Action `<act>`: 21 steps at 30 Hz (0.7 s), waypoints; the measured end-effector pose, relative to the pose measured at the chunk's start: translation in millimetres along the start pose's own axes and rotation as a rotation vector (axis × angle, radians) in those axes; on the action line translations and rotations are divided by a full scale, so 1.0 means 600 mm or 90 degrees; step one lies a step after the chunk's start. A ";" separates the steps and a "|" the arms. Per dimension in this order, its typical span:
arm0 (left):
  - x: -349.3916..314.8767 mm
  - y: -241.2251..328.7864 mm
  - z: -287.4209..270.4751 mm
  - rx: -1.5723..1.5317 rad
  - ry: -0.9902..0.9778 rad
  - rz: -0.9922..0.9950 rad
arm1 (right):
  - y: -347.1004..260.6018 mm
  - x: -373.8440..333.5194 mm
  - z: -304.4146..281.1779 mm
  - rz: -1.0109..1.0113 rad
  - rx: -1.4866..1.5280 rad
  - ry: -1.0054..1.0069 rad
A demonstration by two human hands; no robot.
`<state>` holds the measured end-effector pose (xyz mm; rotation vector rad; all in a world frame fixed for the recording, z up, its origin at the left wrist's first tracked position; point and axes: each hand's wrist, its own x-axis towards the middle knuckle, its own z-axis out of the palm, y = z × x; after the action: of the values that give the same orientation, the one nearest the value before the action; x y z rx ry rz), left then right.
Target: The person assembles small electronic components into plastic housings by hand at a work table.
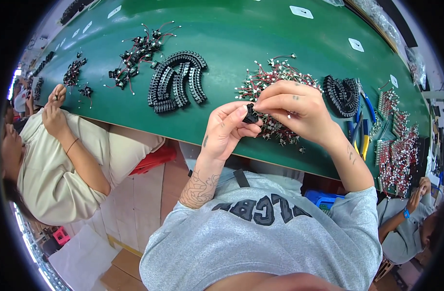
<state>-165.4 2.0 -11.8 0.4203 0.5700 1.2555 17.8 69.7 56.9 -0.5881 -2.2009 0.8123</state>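
Grey cloth of the wearer's shirt (261, 242) lay nearest; past it, both hands worked above the near edge of a green table (227, 34). Left hand (228, 127): thumb and fingers gripped a small black part (251, 114). Right hand (297, 109): fingertips pinched together at that part's right side; could not tell what, if anything, they held. Just beyond lay a pile of red-wired pieces (277, 75). Left, curved rows of black parts (166, 85); right, blue- and yellow-handled tools (365, 139). Farther left, loose black wired clusters (139, 53).
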 end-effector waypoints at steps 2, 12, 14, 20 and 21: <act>0.001 0.000 0.000 0.000 0.005 0.005 | 0.001 0.001 0.003 -0.018 -0.033 0.009; 0.001 -0.005 0.003 0.025 0.037 0.080 | -0.007 0.002 0.023 -0.050 -0.149 0.071; 0.002 -0.004 0.006 0.043 0.025 0.087 | -0.004 0.000 0.019 -0.013 -0.110 0.059; -0.001 -0.004 0.010 0.056 0.022 0.103 | -0.006 -0.001 0.032 -0.075 -0.187 0.072; -0.002 -0.003 0.011 0.056 0.022 0.104 | -0.008 0.000 0.032 -0.075 -0.187 0.073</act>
<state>-160.0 0.4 -7.6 0.5279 0.6318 1.3987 2.6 59.1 49.6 -0.6216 -2.2403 0.3868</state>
